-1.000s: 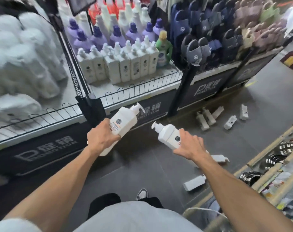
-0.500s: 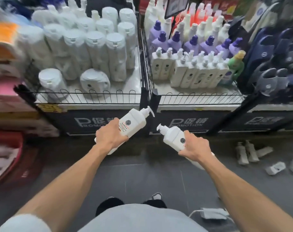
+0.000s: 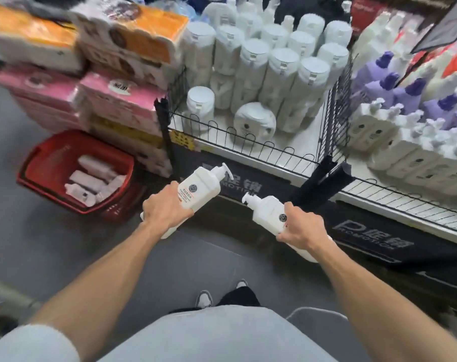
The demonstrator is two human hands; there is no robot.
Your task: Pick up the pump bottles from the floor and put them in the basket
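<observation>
White plastic in both hands! The left hand [image 3: 167, 211] has its grip clamped round the body of one pump bottle [image 3: 200, 188], just left of frame centre, nozzle pointing up and to the right. The right hand [image 3: 303, 228] has its grip wrapped tight on a second pump bottle [image 3: 268, 212], just right of centre, nozzle aimed up-left toward the first. The two are near each other but apart, both in the air above the dark grey floor [image 3: 52, 244]. At middle left the red basket [image 3: 31, 163] sits on the floor with several white bottles [image 3: 91, 176] lying inside. Behind it are stacked pink tissue packs [image 3: 112, 100]. At right, a wire-fenced shelf [image 3: 394, 205] carries rows of upright shelved pump bottles [image 3: 405, 158] and purple-capped bottles [image 3: 394, 87]; white wrapped rolls [image 3: 279, 74] fill top centre.
</observation>
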